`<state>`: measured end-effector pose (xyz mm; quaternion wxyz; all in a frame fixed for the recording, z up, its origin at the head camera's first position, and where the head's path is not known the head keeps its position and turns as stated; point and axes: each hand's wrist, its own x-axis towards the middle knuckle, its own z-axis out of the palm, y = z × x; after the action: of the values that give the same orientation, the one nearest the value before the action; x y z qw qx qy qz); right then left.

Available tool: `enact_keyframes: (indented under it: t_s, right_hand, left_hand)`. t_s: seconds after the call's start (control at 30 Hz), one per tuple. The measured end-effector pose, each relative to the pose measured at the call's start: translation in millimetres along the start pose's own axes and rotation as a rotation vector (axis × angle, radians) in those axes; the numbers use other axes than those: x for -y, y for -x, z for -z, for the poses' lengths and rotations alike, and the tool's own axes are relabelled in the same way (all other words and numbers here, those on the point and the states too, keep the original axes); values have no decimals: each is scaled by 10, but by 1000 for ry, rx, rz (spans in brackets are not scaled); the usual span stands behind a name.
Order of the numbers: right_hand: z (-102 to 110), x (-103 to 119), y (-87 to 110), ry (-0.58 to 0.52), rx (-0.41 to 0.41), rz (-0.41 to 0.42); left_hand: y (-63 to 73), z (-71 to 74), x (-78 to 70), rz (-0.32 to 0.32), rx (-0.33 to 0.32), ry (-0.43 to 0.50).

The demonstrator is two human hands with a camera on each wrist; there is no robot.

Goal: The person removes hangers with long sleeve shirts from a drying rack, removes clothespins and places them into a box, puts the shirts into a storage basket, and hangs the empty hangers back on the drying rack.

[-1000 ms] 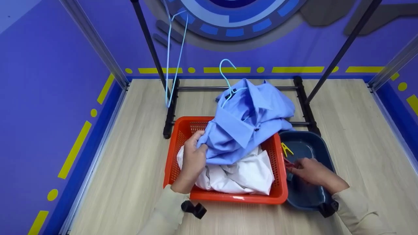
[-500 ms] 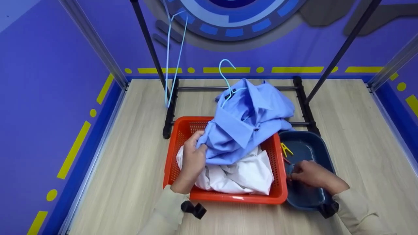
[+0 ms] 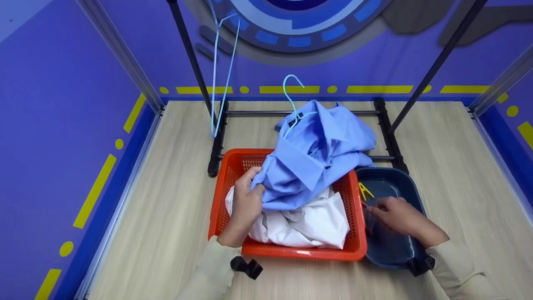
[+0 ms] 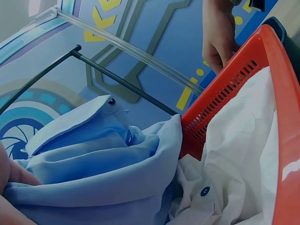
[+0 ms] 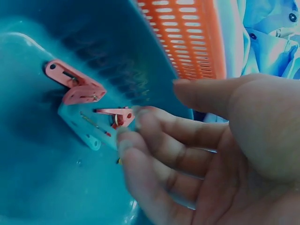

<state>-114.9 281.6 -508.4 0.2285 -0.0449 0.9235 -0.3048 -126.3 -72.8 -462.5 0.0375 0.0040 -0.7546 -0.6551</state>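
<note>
My left hand (image 3: 245,206) pinches the near-left edge of a blue shirt (image 3: 300,166), which lies across the back of the red basket. A light-blue hanger (image 3: 287,89) is inside its collar, hook sticking up. White clothing (image 3: 320,221) with a button lies beneath it. Over the dark blue basin (image 3: 385,250), my right hand (image 3: 397,216) has bent fingers, its thumb apart from them. In the right wrist view, its fingertips are at a small red clothespin (image 5: 117,115); contact is unclear. A pink clothespin (image 5: 75,82) and a light-blue one (image 5: 77,126) lie beside it.
The red basket (image 3: 300,251) stands against the basin's left side. A yellow clothespin (image 3: 365,191) is at the basin's left edge. Behind stands a black rack (image 3: 216,143) with slanting poles on both sides. Another light-blue hanger (image 3: 215,75) hangs at the left pole.
My right hand dipped toward the basin's near side, then moved back up and away. The shirt's hanger hook has shifted slightly right. My left hand has stayed in place.
</note>
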Motion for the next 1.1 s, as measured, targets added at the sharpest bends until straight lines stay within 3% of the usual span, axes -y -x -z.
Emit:
enact_keyframes:
  t_s: [0.2, 0.5, 0.87, 1.1]
  right_hand:
    - [47, 80, -3, -3, -144, 12]
    - [92, 216, 30, 9, -388, 95]
    - [104, 307, 54, 32, -552, 173]
    - [122, 352, 63, 1, -666, 224]
  left_hand:
    - [4, 1, -8, 8, -1, 3]
    - [5, 6, -19, -17, 39, -17]
    - [23, 8, -13, -57, 109, -74]
    - [42, 18, -36, -124, 180, -95]
